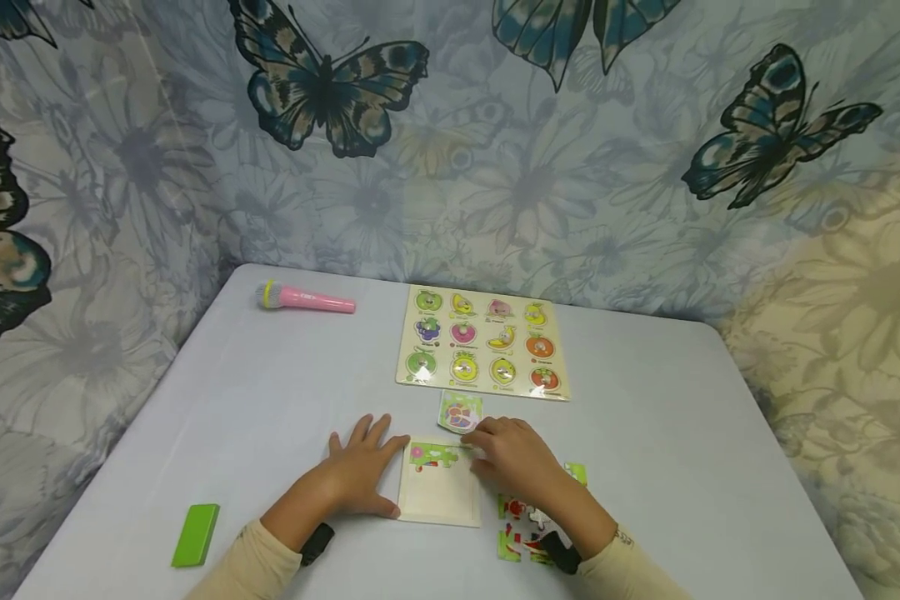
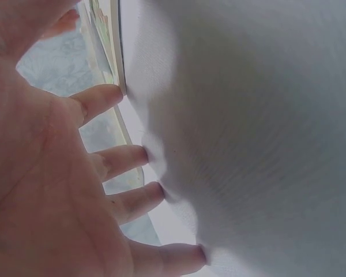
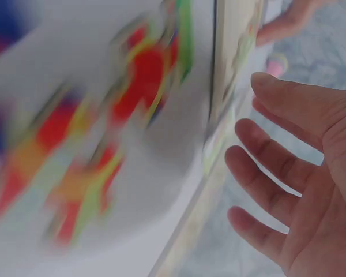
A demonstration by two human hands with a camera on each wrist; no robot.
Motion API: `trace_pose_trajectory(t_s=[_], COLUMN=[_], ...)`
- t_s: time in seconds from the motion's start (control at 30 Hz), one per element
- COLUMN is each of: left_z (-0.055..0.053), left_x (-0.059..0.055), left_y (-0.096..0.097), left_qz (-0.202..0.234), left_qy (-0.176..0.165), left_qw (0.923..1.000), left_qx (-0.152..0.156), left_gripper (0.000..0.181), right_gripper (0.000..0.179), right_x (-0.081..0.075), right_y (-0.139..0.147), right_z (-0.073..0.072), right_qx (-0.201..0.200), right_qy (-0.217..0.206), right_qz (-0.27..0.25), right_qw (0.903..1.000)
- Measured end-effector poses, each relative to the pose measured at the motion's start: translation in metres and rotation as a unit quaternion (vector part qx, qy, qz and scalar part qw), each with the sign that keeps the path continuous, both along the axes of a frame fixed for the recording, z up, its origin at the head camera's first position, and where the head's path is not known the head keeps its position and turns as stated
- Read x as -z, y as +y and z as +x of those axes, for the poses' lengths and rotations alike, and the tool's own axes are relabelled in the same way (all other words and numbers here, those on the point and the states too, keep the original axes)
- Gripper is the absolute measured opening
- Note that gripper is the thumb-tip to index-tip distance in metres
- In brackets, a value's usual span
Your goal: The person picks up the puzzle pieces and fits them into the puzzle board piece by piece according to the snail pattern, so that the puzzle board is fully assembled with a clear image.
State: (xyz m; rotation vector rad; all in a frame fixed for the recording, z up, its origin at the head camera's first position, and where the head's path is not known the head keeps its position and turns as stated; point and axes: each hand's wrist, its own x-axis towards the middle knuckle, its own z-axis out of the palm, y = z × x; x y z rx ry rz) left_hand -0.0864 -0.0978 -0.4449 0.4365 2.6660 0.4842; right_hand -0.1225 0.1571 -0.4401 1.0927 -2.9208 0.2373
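A cream puzzle tray (image 1: 439,502) lies before me, with several joined green pieces (image 1: 437,455) along its top edge. My left hand (image 1: 356,477) is spread at the tray's left side, the index fingertip at the upper corner and the thumb at the lower one. In the left wrist view its other fingertips (image 2: 154,190) rest on the table. Over the tray's upper right corner is my right hand (image 1: 521,460), thumb and fingers loosely bent in the right wrist view, with no piece visible between them. Loose puzzle pieces (image 1: 512,510) lie partly hidden under the right forearm.
Just behind the tray is a small picture card (image 1: 459,410). A larger fruit board (image 1: 483,343) lies at the back. A pink toy microphone (image 1: 315,300) is at the back left, and a green block (image 1: 196,536) at the front left of the white table (image 1: 667,417).
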Motion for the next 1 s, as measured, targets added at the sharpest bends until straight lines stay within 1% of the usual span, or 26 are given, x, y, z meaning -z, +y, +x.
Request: trace_pose_trajectory(t_s=[0.1,0.17,0.3,0.4,0.5,0.6,0.73,1.0], left_z=[0.000,0.000,0.000,0.000,0.001,0.002,0.002,0.000], left_x=[0.001,0.002,0.004,0.004,0.002,0.000,0.000,0.003], left_y=[-0.001,-0.001,-0.005,-0.010,-0.013,-0.014,-0.011,-0.002], left_qz=[0.006,0.011,0.012,0.011,0.013,0.021,0.028,0.031], left_qy=[0.000,0.001,0.002,0.003,0.004,0.001,-0.002,-0.003], left_qw=[1.0000,0.9999,0.9999,0.9999,0.9998,0.9997,0.9995,0.9995], left_qx=[-0.001,0.001,-0.001,-0.011,-0.016,-0.016,-0.013,-0.004], left_gripper=[0.095,0.095,0.095,0.095,0.096,0.095,0.095,0.095], right_gripper=[0.031,0.031,0.031,0.032,0.030,0.027,0.027,0.028], right_x=[-0.001,-0.001,0.003,0.006,0.007,0.007,0.007,0.007], right_y=[0.022,0.039,0.070,0.085,0.094,0.099,0.104,0.115], right_z=[0.003,0.005,0.008,0.009,0.010,0.013,0.016,0.021], right_qx=[0.029,0.057,0.121,0.149,0.159,0.168,0.169,0.170], right_qy=[-0.005,-0.010,-0.016,-0.020,-0.028,-0.039,-0.043,-0.058], right_qz=[-0.007,-0.004,0.012,0.016,0.017,0.022,0.028,0.030], right_qw=[0.9995,0.9983,0.9925,0.9886,0.9867,0.9848,0.9843,0.9833])
